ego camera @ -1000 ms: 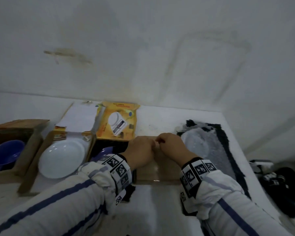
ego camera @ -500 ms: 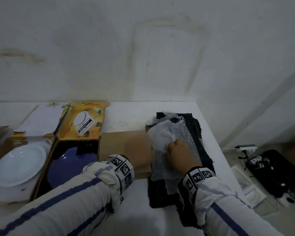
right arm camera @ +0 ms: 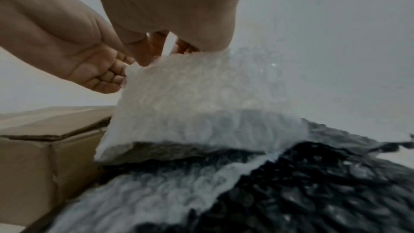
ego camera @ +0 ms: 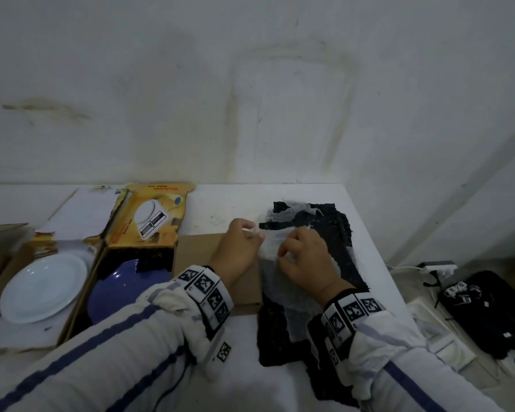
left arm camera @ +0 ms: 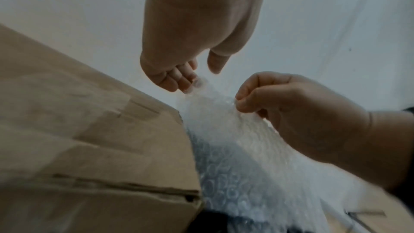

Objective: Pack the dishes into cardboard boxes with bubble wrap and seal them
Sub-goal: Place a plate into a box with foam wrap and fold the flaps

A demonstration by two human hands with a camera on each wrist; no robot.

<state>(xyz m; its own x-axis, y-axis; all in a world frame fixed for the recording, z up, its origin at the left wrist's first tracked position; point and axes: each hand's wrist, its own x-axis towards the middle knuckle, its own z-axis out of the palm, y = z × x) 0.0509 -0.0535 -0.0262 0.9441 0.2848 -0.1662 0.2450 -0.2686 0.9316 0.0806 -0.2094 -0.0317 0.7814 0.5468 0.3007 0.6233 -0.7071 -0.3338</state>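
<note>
Clear bubble wrap sheet (ego camera: 283, 281): translucent white, small round bubbles, ragged edges. It lies on black bubble wrap (ego camera: 336, 230) on the worktop (ego camera: 214, 209), just right of a closed cardboard box (ego camera: 197, 251). Right hand (ego camera: 306, 260) fingers pinch its lifted top edge; left hand (ego camera: 238, 251) fingers, curled, pinch the same edge's left corner.

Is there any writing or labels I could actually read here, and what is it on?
None can be read for sure.
Yellow box flap: red print along its top edge, upside down and too blurred to read.
Scale picture on that flap: display marks too small to read.
Wristbands: black-and-white square code patterns, with tiny characters I cannot make out.
Closed cardboard box: no print visible.
</note>
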